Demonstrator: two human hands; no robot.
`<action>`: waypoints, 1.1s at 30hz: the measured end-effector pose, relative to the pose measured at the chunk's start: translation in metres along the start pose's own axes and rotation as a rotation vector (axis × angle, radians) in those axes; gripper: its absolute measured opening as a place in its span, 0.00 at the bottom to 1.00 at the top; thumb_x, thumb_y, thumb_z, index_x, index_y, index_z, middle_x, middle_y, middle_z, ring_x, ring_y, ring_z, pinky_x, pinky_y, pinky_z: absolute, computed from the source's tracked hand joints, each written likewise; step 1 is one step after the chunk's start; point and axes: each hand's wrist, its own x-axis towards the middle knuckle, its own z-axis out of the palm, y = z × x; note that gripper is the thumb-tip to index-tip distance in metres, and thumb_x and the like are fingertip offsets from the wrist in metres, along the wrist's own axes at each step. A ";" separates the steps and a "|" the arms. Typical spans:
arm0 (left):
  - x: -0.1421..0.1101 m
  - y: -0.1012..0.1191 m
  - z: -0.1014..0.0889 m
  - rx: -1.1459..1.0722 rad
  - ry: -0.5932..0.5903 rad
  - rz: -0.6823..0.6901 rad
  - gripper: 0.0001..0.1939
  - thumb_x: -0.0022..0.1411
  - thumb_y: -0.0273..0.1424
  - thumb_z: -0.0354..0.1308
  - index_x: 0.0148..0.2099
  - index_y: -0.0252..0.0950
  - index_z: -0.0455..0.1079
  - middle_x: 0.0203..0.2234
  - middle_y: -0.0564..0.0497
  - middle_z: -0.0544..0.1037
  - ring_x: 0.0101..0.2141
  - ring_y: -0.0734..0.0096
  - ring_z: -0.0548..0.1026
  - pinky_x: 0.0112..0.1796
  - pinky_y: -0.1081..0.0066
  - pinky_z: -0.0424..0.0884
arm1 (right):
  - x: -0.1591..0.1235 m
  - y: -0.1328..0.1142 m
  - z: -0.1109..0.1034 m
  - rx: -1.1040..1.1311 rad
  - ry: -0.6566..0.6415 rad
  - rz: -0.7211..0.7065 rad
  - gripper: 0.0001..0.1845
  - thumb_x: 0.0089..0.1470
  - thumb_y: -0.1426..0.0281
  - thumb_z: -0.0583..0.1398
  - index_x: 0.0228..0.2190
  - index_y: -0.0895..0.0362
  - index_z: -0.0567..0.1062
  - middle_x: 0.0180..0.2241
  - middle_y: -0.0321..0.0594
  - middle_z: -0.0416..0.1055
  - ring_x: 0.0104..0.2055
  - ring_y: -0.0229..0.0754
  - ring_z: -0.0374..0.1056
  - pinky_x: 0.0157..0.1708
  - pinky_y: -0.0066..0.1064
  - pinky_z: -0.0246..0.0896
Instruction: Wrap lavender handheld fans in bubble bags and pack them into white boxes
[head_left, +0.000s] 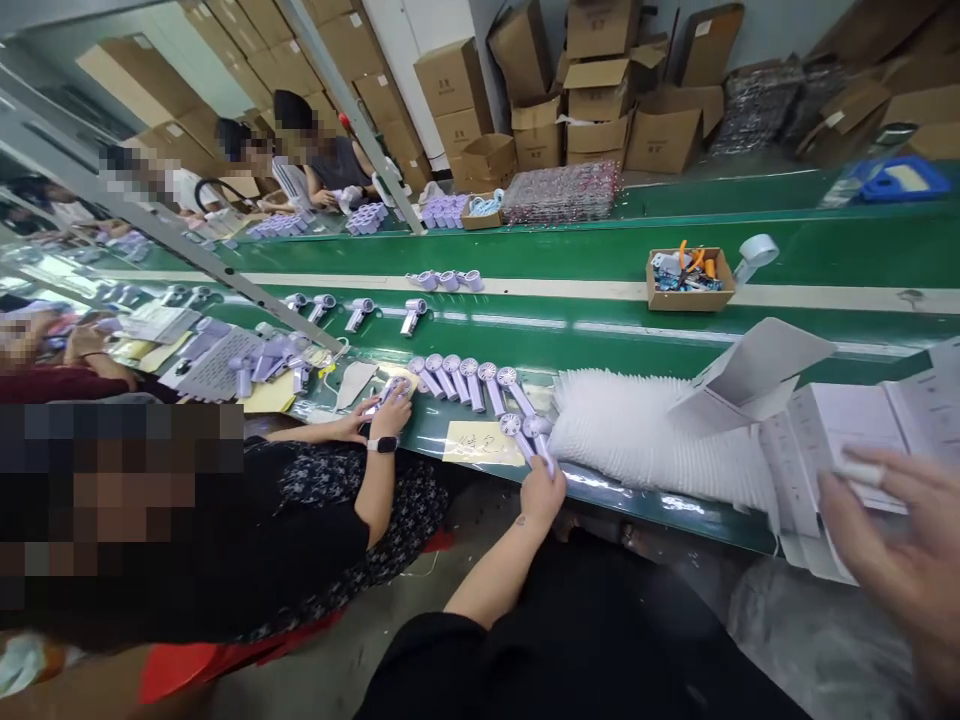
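My left hand (543, 492) is closed around the handle of a light purple handheld fan (538, 428), at the table's near edge. Another handheld fan (511, 426) lies right beside it. A row of similar fans (469, 370) lies just beyond, round heads pointing away. On the right, my right hand (885, 540) is blurred by motion, thumb and fingers apart, over white printed boxes (814, 455). Something white shows at its fingers, too blurred to name. An open white carton (750, 385) stands tilted on a stack of white foam sleeves (660, 425).
A co-worker's hands (386, 405) handle a purple part to my left. A handwritten yellow note (484, 442) lies nearby. Fans (412, 316) stand along the green conveyor (570, 340). Beyond is a small cardboard box (690, 290) of tools and parts. A slanted metal post (247, 290) crosses the left side.
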 end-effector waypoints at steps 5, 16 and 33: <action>-0.015 0.021 -0.047 -0.873 0.139 -0.213 0.13 0.58 0.38 0.52 0.38 0.38 0.52 0.17 0.59 0.67 0.15 0.72 0.70 0.17 0.76 0.63 | -0.085 -0.024 0.034 0.809 -0.777 0.774 0.11 0.52 0.59 0.59 0.31 0.54 0.71 0.24 0.36 0.70 0.23 0.40 0.67 0.21 0.30 0.62; -0.088 0.101 -0.010 -0.577 -0.869 0.370 0.18 0.58 0.46 0.54 0.33 0.36 0.56 0.18 0.58 0.68 0.16 0.78 0.69 0.17 0.79 0.63 | -0.076 -0.013 0.076 1.641 -0.423 1.355 0.18 0.46 0.59 0.65 0.38 0.54 0.70 0.40 0.43 0.73 0.42 0.46 0.70 0.42 0.39 0.65; -0.081 0.234 0.091 0.781 -0.399 1.543 0.12 0.61 0.23 0.44 0.39 0.25 0.68 0.34 0.36 0.69 0.37 0.56 0.67 0.34 0.61 0.63 | -0.194 0.045 -0.049 1.266 -0.301 1.568 0.28 0.39 0.61 0.66 0.45 0.50 0.70 0.32 0.40 0.73 0.34 0.47 0.70 0.31 0.35 0.64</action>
